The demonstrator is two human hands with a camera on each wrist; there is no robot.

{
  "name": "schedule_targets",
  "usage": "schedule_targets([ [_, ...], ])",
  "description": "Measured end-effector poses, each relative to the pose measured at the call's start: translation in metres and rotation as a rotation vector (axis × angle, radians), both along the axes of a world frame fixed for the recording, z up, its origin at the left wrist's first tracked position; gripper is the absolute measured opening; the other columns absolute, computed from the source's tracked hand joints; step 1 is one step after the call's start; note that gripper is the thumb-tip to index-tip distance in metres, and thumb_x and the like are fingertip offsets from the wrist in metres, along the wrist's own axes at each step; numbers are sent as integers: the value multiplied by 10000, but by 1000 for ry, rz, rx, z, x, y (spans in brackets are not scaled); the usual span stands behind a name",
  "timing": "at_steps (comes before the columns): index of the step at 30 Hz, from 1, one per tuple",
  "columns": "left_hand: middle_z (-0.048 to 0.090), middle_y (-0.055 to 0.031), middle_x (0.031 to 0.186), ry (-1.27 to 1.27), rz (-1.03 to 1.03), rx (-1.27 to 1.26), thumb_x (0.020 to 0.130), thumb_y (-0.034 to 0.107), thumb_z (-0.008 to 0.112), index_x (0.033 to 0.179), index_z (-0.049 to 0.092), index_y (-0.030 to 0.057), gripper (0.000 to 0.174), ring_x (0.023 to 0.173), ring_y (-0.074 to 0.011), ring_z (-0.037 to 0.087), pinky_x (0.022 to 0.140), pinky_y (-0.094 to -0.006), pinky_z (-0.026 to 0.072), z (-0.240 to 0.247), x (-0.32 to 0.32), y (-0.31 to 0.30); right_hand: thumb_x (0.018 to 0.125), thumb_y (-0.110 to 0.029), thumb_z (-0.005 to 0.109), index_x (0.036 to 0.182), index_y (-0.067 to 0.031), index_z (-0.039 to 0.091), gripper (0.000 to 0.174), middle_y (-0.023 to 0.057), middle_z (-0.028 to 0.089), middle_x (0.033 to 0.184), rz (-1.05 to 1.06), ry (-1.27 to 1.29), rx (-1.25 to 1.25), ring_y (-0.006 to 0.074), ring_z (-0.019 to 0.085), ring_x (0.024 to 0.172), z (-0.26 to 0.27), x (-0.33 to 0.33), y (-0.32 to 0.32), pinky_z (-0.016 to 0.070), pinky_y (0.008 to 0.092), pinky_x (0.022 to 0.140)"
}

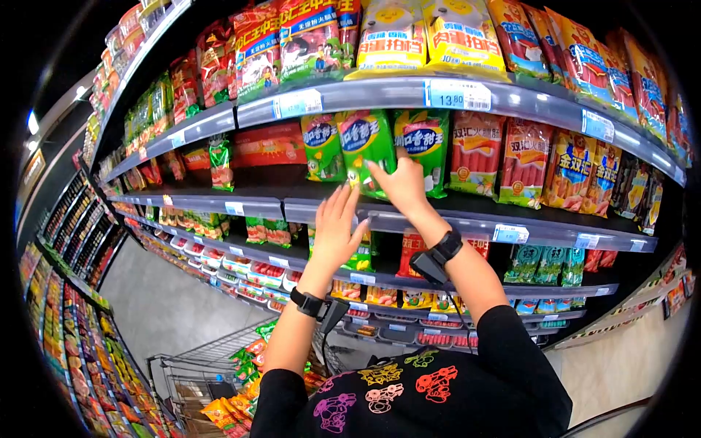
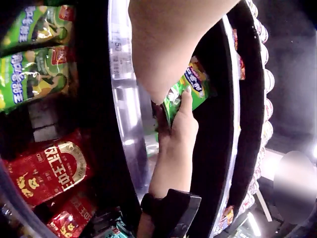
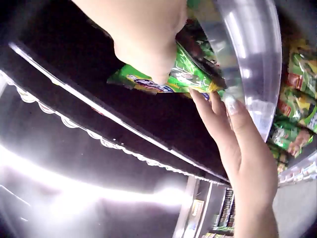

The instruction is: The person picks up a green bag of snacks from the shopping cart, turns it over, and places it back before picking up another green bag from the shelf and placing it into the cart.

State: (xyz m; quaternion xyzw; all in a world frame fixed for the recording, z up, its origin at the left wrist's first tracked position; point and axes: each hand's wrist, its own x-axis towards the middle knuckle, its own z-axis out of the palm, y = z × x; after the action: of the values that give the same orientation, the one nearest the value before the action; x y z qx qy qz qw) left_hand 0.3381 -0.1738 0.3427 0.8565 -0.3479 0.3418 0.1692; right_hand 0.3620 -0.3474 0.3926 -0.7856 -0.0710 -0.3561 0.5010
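Three green sausage packages stand on the middle shelf in the head view. My right hand (image 1: 404,188) grips the lower right part of the middle package (image 1: 365,136), its thumb across the front. Below and to the left, my left hand (image 1: 337,226) has its fingers extended toward that package's bottom edge. In the right wrist view the straight fingers of the left hand (image 3: 245,153) touch the green package (image 3: 185,72) beside the right hand (image 3: 148,49). The left wrist view shows the right thumb lying on the package (image 2: 198,91); the far fingers are partly hidden.
Red sausage packs (image 1: 475,153) stand right of the green ones. A shelf edge (image 1: 467,225) with price tags runs below the hands, and another shelf (image 1: 365,93) overhangs them. A wire cart (image 1: 190,365) holding packages stands at the lower left.
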Motion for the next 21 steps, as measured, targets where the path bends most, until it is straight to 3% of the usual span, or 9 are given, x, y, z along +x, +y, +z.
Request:
schedule_targets([
  [1, 365, -153, 1369, 34, 45, 18, 828, 268, 560, 1377, 306, 75, 634, 1297, -303, 304, 1044, -504, 205, -5, 7, -6, 731, -259, 712, 946, 29, 556, 392, 174, 650, 757, -101, -98, -93, 273, 659, 680, -15, 17, -1, 508, 341, 623],
  [2, 361, -153, 1371, 41, 83, 54, 829, 278, 559, 1375, 313, 82, 630, 1307, -292, 294, 1058, -516, 171, -9, 12, -10, 732, -253, 709, 962, 40, 542, 408, 186, 644, 751, -141, -211, -176, 305, 654, 680, -15, 19, -1, 508, 351, 614],
  [4, 363, -153, 1369, 9, 117, 66, 829, 292, 558, 1370, 327, 84, 624, 1312, -288, 287, 1064, -526, 142, -13, 19, -14, 741, -247, 701, 1002, 47, 523, 432, 211, 637, 786, -51, -79, -96, 328, 646, 734, -14, 19, -1, 507, 371, 633],
  [5, 364, -151, 1367, 0, 131, 71, 830, 303, 554, 1365, 338, 81, 618, 1315, -288, 282, 1069, -522, 126, -15, 23, -16, 762, -263, 679, 1012, 44, 490, 438, 225, 626, 804, -130, -136, -205, 364, 630, 746, -18, 23, 0, 505, 395, 636],
  [8, 356, -179, 1362, -12, 146, 56, 824, 316, 556, 1369, 322, 61, 646, 1308, -309, 278, 1060, -523, 137, -16, 34, -18, 787, -339, 634, 942, 14, 449, 428, 205, 603, 754, -217, -149, -325, 385, 616, 652, -25, 31, 2, 503, 434, 568],
  [11, 357, -185, 1354, -2, 123, 33, 802, 316, 575, 1371, 304, 38, 689, 1293, -314, 287, 1043, -507, 165, -13, 42, -21, 761, -333, 651, 890, -13, 471, 389, 163, 589, 710, -327, -76, -448, 308, 617, 565, -22, 25, 7, 506, 385, 468],
  [14, 364, -182, 1341, -4, 110, 32, 777, 306, 592, 1370, 294, 23, 722, 1278, -314, 298, 1024, -487, 189, -12, 47, -21, 750, -351, 651, 860, -27, 483, 381, 121, 590, 674, -404, -161, -515, 269, 607, 507, -22, 24, 7, 492, 351, 426],
  [19, 380, -186, 1325, -65, 110, 57, 814, 370, 482, 1354, 313, 6, 674, 1251, -324, 323, 1002, -453, 209, -12, 49, -19, 727, -338, 665, 831, -25, 503, 368, 133, 568, 727, -433, -184, -523, 280, 607, 658, -20, 20, 6, 507, 356, 514],
  [21, 381, -186, 1324, -68, 98, 45, 807, 359, 495, 1358, 310, 9, 678, 1250, -323, 325, 1003, -451, 211, -13, 50, -20, 718, -330, 670, 840, -18, 511, 371, 145, 553, 787, -467, -257, -551, 283, 593, 742, -17, 19, 5, 511, 355, 558],
])
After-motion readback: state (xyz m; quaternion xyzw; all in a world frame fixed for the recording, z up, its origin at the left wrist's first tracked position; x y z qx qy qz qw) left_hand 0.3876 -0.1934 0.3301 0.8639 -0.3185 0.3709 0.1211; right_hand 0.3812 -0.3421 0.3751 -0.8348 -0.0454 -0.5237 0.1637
